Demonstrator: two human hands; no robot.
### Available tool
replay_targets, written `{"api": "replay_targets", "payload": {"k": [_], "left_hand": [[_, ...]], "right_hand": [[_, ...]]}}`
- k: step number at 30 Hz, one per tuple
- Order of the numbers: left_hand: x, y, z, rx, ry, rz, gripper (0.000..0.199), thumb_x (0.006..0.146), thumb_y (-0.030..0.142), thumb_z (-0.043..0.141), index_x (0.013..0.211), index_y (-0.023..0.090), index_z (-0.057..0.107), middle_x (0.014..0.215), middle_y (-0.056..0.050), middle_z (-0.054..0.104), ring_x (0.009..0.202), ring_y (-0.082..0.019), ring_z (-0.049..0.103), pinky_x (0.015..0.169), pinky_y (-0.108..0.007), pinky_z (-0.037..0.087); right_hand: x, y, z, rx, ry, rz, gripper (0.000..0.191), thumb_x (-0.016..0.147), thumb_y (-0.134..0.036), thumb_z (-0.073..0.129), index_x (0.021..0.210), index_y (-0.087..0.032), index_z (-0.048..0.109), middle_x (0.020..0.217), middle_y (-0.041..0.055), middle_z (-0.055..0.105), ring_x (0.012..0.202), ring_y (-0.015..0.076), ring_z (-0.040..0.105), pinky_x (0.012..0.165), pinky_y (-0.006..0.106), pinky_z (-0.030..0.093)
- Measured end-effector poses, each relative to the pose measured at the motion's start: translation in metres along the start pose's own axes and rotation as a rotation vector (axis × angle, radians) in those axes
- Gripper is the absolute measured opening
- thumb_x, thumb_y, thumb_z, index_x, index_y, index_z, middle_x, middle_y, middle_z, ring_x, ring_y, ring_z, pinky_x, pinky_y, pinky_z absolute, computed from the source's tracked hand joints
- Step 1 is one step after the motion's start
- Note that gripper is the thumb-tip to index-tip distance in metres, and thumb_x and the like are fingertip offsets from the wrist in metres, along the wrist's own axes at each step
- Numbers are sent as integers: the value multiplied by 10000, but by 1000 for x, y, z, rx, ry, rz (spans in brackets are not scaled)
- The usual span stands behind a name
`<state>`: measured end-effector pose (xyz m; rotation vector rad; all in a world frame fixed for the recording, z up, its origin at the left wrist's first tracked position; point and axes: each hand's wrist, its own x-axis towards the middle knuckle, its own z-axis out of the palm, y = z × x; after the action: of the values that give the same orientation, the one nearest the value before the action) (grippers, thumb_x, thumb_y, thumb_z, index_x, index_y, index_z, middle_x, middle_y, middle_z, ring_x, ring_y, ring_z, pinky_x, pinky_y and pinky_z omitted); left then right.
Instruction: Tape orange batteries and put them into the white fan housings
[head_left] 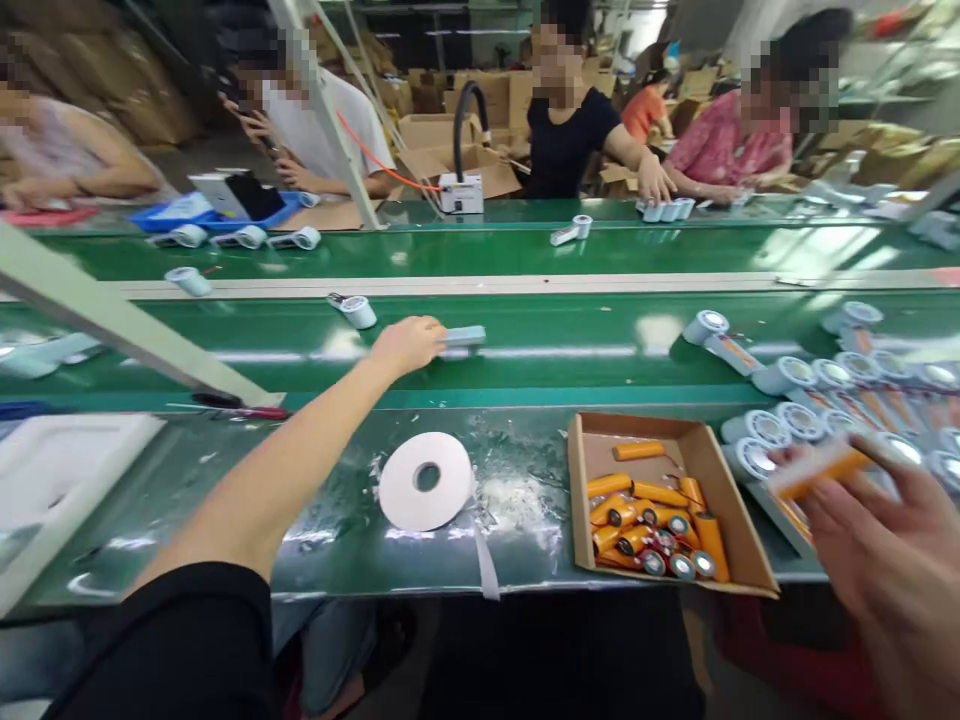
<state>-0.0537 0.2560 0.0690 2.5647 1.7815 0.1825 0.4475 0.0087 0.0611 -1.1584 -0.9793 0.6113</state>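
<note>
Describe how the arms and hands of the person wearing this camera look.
The left hand and right hand are both bare, without gloves. A plain black sleeve covers the upper left arm, ending around the elbow. The left forearm is uncovered, with no watch or bracelet visible. The right sleeve is out of view.

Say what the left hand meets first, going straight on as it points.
Left hand, pale-blue bar at its fingers: probably the long pale strip bordering the glossy green belt; depth unclear, so it might pass above.
</note>
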Motion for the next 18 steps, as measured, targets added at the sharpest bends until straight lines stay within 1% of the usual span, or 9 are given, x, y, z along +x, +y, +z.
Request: {"api": "replay_targets", "payload": {"k": [2, 4, 5, 7, 8, 10, 13, 15, 18], "left_hand": [[29, 60, 25, -38, -79, 190, 158, 942, 298, 650, 1056, 224, 732, 1328, -83, 655, 1246, -263, 565, 1009, -373, 497], [47, 113, 42, -57, -140, 319, 107, 900, 257, 673, 974, 248, 750, 1272, -79, 684, 1248, -273, 562, 982, -364, 501], [53, 133, 47, -59, -160, 353, 106, 875, 214, 674, 937, 241, 756, 1230, -92, 699, 1233, -283, 567, 987, -377, 494], [60, 157, 51, -53, -193, 379, 125, 810, 134, 671, 853, 213, 758, 1137, -122, 721, 1174, -301, 594, 1016, -412, 469], [62, 161, 50, -52, -211, 383, 116, 784, 123, 677, 816, 204, 755, 1093, -126, 731, 1134, -300, 612, 1026, -417, 458], [66, 161, 45, -61, -249, 388, 69, 771, 166, 700, 784, 212, 751, 1035, -102, 748, 1057, -275, 647, 1004, -377, 459], [69, 154, 37, -95, -279, 370, 110, 845, 278, 663, 891, 257, 761, 1054, -39, 766, 1017, -232, 677, 888, -296, 474], [71, 153, 35, -114, -274, 328, 195, 919, 319, 577, 995, 270, 750, 1093, -30, 766, 1007, -223, 687, 832, -281, 471], [76, 158, 37, -128, -262, 256, 270, 980, 351, 487, 1075, 254, 720, 1109, -59, 763, 989, -235, 693, 818, -289, 469]], "right_hand": [[24, -6, 29, 30, -150, -1, 480, 784, -350, 923, 1218, -382, 720, 1096, 130, 760, 1114, 397, 706, 951, 575, 624], [48, -8, 60, 26, -286, -51, 466, 862, -404, 861, 1276, -317, 667, 1151, 103, 755, 1130, 372, 708, 978, 622, 603], [58, -8, 75, 17, -345, -75, 448, 899, -419, 826, 1291, -294, 649, 1162, 92, 753, 1121, 349, 715, 973, 609, 608], [75, -2, 102, -3, -464, -99, 412, 943, -433, 775, 1290, -259, 639, 1154, 81, 754, 1086, 296, 728, 974, 548, 614], [82, 4, 115, -11, -532, -94, 413, 944, -434, 768, 1286, -243, 636, 1151, 80, 754, 1070, 276, 731, 981, 520, 610], [94, 21, 139, -39, -662, -58, 442, 916, -429, 785, 1267, -210, 630, 1128, 82, 756, 1032, 252, 735, 980, 472, 603], [107, 50, 171, -164, -802, -21, 403, 897, -350, 765, 1238, -199, 613, 1096, 65, 761, 985, 227, 740, 937, 395, 601], [112, 66, 185, -397, -881, -107, 334, 936, -255, 680, 1256, -210, 595, 1053, 39, 767, 950, 204, 737, 917, 339, 580], [116, 78, 189, -846, -1001, -300, 326, 990, -181, 585, 1313, -219, 578, 972, 29, 766, 896, 209, 725, 851, 283, 531]]}}
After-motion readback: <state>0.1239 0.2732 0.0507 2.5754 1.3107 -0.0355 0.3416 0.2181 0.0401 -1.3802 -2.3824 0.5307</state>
